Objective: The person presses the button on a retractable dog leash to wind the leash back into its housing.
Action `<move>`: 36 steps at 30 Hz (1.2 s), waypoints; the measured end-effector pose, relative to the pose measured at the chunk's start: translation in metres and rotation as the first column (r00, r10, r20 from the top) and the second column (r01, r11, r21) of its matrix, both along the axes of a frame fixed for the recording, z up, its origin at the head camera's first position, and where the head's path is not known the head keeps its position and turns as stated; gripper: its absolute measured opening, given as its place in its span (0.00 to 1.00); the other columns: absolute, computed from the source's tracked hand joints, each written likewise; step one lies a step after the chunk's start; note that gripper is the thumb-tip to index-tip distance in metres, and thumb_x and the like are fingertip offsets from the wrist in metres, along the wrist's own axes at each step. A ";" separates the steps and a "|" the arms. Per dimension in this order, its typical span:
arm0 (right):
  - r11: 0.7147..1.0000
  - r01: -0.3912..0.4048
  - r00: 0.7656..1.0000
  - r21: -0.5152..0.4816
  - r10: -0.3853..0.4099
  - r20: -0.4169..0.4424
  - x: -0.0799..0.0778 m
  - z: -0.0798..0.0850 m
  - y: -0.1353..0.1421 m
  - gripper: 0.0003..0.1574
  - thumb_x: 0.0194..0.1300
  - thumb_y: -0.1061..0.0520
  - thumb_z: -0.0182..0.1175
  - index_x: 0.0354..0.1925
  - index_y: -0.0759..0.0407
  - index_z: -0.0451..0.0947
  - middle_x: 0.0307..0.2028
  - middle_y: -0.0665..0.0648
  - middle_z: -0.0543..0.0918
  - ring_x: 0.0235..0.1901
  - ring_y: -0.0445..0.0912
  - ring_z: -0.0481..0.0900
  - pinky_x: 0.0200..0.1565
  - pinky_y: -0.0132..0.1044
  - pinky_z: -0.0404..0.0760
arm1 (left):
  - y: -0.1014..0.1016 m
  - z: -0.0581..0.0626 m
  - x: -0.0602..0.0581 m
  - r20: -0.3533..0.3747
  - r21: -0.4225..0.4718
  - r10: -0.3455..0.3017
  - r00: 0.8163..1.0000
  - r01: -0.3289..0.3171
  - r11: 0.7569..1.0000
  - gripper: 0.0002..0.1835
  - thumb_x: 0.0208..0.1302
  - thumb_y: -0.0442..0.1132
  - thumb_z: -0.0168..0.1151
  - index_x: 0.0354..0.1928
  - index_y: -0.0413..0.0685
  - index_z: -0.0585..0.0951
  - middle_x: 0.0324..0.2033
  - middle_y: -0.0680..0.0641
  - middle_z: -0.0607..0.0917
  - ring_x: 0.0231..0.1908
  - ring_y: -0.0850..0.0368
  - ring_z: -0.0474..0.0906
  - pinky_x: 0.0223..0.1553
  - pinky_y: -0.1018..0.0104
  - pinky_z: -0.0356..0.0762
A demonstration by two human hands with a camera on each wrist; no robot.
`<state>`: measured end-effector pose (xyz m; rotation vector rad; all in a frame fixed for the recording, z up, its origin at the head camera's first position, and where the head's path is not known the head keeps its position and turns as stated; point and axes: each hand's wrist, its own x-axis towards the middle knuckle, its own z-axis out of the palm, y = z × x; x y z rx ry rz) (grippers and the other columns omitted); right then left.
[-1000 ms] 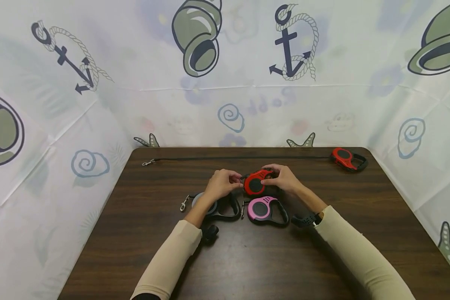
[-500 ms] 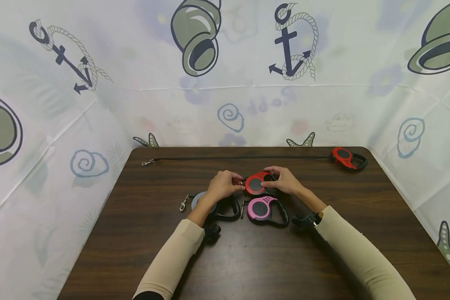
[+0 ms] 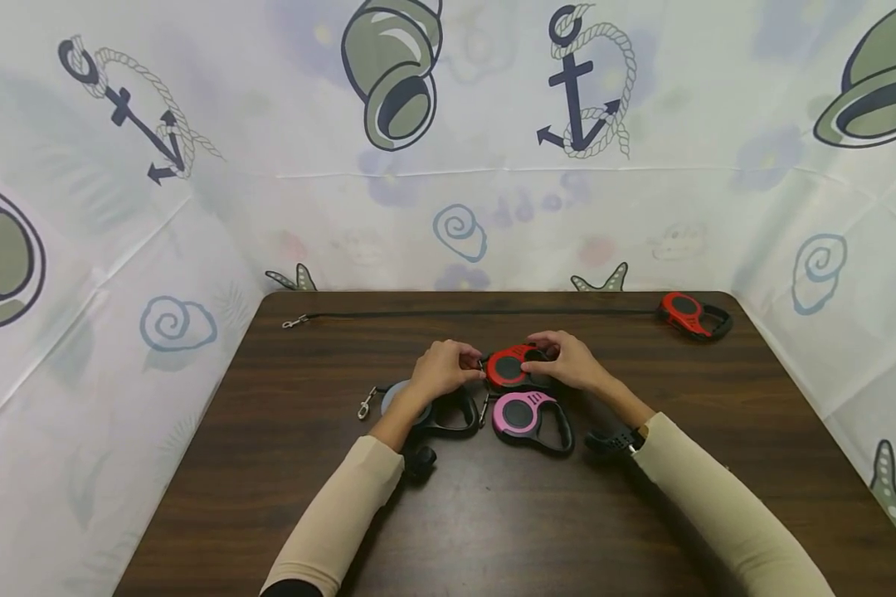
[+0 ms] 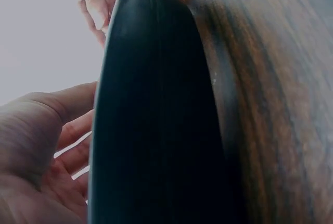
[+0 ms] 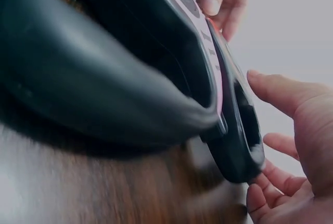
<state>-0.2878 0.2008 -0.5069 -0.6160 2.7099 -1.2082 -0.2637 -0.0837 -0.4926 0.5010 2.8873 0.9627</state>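
In the head view, a red and black retractable dog leash (image 3: 508,370) lies near the table's middle, just behind a pink and black one (image 3: 520,413). My right hand (image 3: 572,361) grips its handle end; in the right wrist view the thumb and fingers of that hand (image 5: 307,135) surround the black handle (image 5: 234,156). At the leash's left end, my left hand (image 3: 440,369) pinches the metal clip (image 3: 482,365), which the fingers partly cover. Beneath the left forearm sits a grey-blue leash (image 3: 394,398), partly hidden. Its black handle (image 4: 156,109) fills much of the left wrist view.
A second red leash (image 3: 683,307) rests at the back right of the wooden table (image 3: 485,522). Its black cord (image 3: 485,313) stretches left along the back edge to a metal clip (image 3: 294,322). Printed cloth (image 3: 284,116) surrounds the table's back and sides.
The red leash between my hands has come down slightly toward the pink one and lies flatter. Both hands keep their hold and have barely moved.
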 end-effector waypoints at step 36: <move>0.959 0.150 0.960 0.238 -0.084 -0.267 0.012 0.016 0.154 0.49 0.68 0.47 0.73 0.74 0.74 0.67 0.69 0.77 0.73 0.66 0.74 0.72 0.63 0.71 0.71 | -0.191 0.010 0.008 -0.186 -0.035 0.263 0.947 -0.274 0.961 0.30 0.71 0.52 0.71 0.69 0.45 0.81 0.65 0.35 0.82 0.62 0.31 0.79 0.52 0.32 0.79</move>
